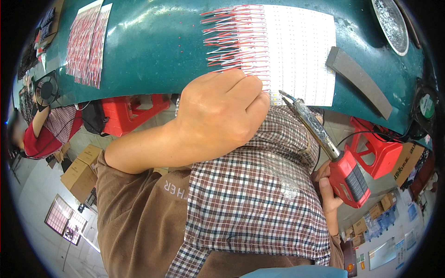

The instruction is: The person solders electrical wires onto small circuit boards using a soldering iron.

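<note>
My left hand (225, 107) is closed, its fingertips turned down over the near edge of a white panel (301, 51). What it pinches is hidden beneath the hand. Rows of thin red and white wires (236, 37) stick out across the panel's left part, and rows of tiny dots run over the rest. My right hand (328, 191), low on the right, grips a red soldering gun (348, 180). The gun's long metal barrel slants up and left, and its dark tip is at the panel's near edge, just right of my left hand. Whether the tip touches is unclear.
A grey bar (359, 81) overlaps the panel's right edge on the green table (153, 51). Wired strips (85, 46) lie far left; a metal dish (391, 23) and a spool (425, 105) are at right. Red stools (127, 113) stand below. Another person (51, 129) is at left.
</note>
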### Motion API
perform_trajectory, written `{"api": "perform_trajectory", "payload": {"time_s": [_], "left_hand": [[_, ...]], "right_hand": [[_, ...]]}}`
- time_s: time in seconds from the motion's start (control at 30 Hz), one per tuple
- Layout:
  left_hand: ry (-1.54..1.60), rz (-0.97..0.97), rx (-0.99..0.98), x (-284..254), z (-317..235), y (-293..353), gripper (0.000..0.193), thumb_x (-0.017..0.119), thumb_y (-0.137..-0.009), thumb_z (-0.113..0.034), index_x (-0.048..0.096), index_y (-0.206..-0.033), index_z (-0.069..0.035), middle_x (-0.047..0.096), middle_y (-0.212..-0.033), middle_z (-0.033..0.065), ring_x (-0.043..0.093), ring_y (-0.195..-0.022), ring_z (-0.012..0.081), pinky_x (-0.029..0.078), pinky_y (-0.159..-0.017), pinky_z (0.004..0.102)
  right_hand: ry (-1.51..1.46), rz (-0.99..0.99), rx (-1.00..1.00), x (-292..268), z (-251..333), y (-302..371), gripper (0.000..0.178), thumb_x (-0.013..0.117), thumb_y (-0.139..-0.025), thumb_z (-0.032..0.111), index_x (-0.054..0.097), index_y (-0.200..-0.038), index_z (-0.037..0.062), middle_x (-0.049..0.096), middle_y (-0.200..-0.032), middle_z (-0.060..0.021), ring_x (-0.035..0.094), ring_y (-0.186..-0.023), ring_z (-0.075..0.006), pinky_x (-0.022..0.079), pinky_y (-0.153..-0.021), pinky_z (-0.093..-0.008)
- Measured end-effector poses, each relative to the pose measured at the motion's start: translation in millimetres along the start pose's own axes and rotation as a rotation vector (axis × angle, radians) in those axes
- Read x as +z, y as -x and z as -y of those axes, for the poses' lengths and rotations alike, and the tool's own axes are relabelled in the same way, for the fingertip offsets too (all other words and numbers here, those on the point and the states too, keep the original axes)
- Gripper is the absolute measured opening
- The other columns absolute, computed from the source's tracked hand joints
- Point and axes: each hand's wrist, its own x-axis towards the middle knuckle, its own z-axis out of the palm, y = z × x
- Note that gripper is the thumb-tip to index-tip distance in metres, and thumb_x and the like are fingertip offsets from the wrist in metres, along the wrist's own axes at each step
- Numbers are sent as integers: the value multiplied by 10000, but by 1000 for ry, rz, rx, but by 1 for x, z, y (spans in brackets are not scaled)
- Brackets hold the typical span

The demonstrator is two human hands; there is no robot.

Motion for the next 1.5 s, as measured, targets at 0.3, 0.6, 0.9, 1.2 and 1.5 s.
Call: {"api": "perform_trajectory", "payload": {"time_s": [0.3, 0.6, 0.9, 1.2, 1.5], "left_hand": [[-9, -1, -27, 1, 1, 1, 233, 679, -582, -26, 668, -813, -51, 505, -663, 13, 506, -566, 147, 390, -444, 263], [28, -35, -46, 1, -1, 5, 252, 705, -557, -9, 669, -803, -51, 485, -646, 16, 504, -550, 145, 378, -431, 254], [2, -11, -57, 0, -3, 5, 245, 706, -563, -6, 664, -800, -51, 470, -631, 14, 502, -547, 145, 379, -428, 256], [-8, -15, -52, 3, -2, 5, 243, 707, -563, -1, 659, -797, -47, 466, -632, 11, 494, -543, 146, 378, -426, 256], [-29, 1, -37, -2, -1, 3, 248, 705, -559, -7, 661, -800, -47, 472, -644, 12, 499, -547, 148, 378, -424, 252]], "right_hand": [[24, -58, 43, 4, 7, 3, 203, 603, -786, -3, 596, -983, -52, 600, -819, -80, 559, -718, -164, 469, -679, -301], [96, -40, 2, 2, 5, -1, 172, 631, -729, 1, 617, -896, -38, 604, -777, -92, 568, -673, -175, 470, -640, -297], [60, 42, 44, -2, -3, 1, 128, 619, -741, 42, 572, -836, -29, 546, -722, -76, 517, -639, -164, 422, -600, -280], [44, -5, 28, 0, -2, 1, 154, 618, -729, -14, 595, -879, -36, 576, -741, -72, 550, -651, -160, 459, -620, -288], [-15, 18, 32, 6, 13, -4, 149, 562, -817, 5, 553, -959, -38, 547, -779, -56, 513, -695, -148, 445, -678, -295]]}}
